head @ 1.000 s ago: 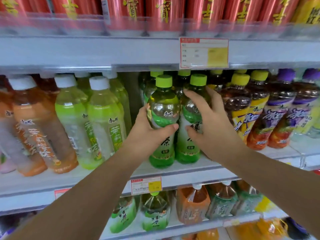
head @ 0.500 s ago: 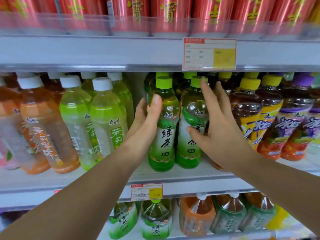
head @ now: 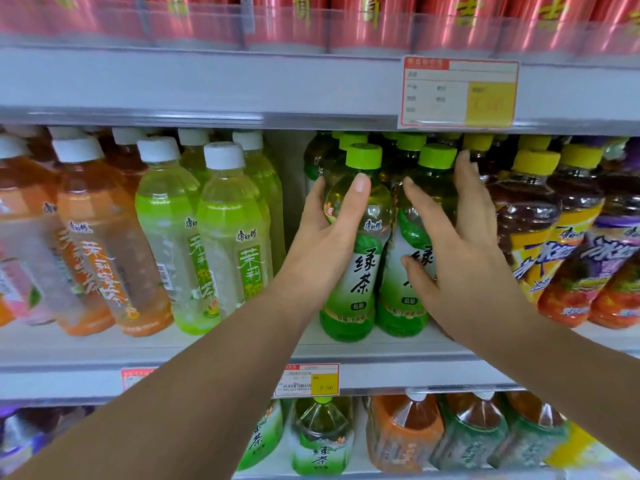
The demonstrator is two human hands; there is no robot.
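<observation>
- Head view: two green-capped tea bottles stand upright side by side at the front of the middle shelf (head: 207,348), touching each other, with more of the same kind in rows behind them.
- The left green tea bottle (head: 363,271) is held by the left hand (head: 322,244). The thumb lies up along its front to just below the cap, and the other fingers wrap round its left side and go out of sight behind it.
- The right green tea bottle (head: 398,313) is touched by the right hand (head: 464,258), whose fingers are straight and spread wide apart. The thumb rests on the label, the forefinger lies across the bottle's shoulder, and the remaining fingers reach up along its right side, next to the neighbouring row.
- Just to the right stand yellow-capped dark tea bottles (head: 530,216).
- To the left, past a gap, are white-capped pale green bottles (head: 235,237), then orange bottles (head: 104,254).
- A price tag (head: 308,380) hangs on the shelf edge below the left hand.
- Red cans (head: 294,22) fill the shelf above.
</observation>
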